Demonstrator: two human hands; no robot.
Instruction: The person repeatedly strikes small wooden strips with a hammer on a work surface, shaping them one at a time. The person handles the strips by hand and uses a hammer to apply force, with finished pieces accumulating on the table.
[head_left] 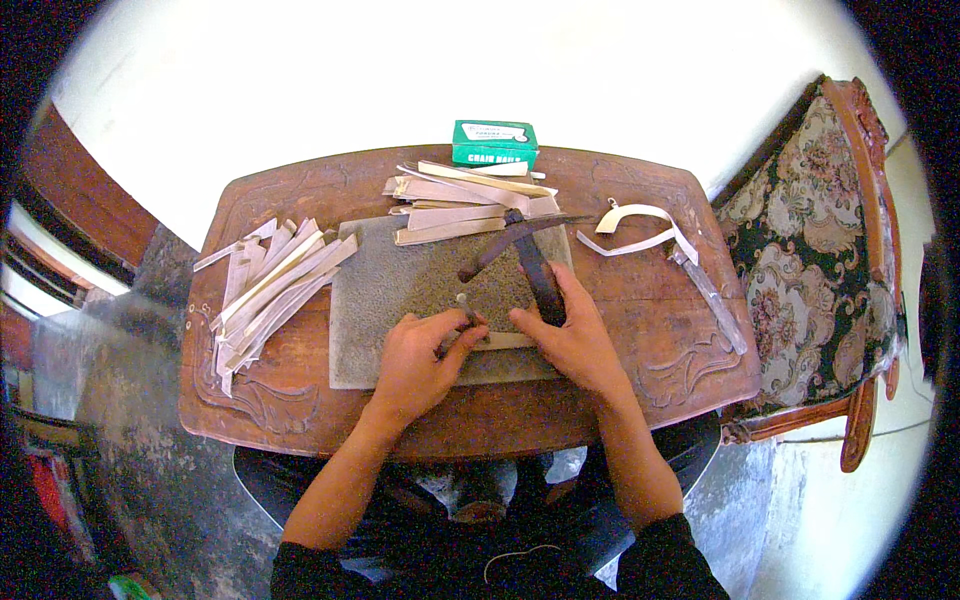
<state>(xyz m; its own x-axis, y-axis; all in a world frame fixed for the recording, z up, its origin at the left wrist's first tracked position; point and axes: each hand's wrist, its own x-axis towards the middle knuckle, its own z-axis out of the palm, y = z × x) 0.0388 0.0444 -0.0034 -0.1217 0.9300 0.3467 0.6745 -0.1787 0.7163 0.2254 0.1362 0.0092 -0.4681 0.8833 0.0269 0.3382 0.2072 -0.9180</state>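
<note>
My right hand point(577, 338) is wrapped round the dark handle of a hammer point(541, 287); its long, curved head point(500, 243) points left above the stone slab point(365, 330). Left of it, my left hand point(425, 358) is closed in a pinch on a short thin rod point(463, 300) with a round pale top. My fingers hide the rod's lower part, so its kind is unclear. A pale flat strip point(510, 341) lies on the slab between my hands, its left end close to my left fingertips and its right end under my right thumb.
Flat pale strips point(275, 290) are heaped on the left of the carved wooden table point(460, 425), with more strips point(450, 205) at the slab's far edge. Behind them stands a green box point(494, 144). A curled strip point(650, 212) and a knife-like tool point(715, 300) lie right, near a floral chair point(800, 260).
</note>
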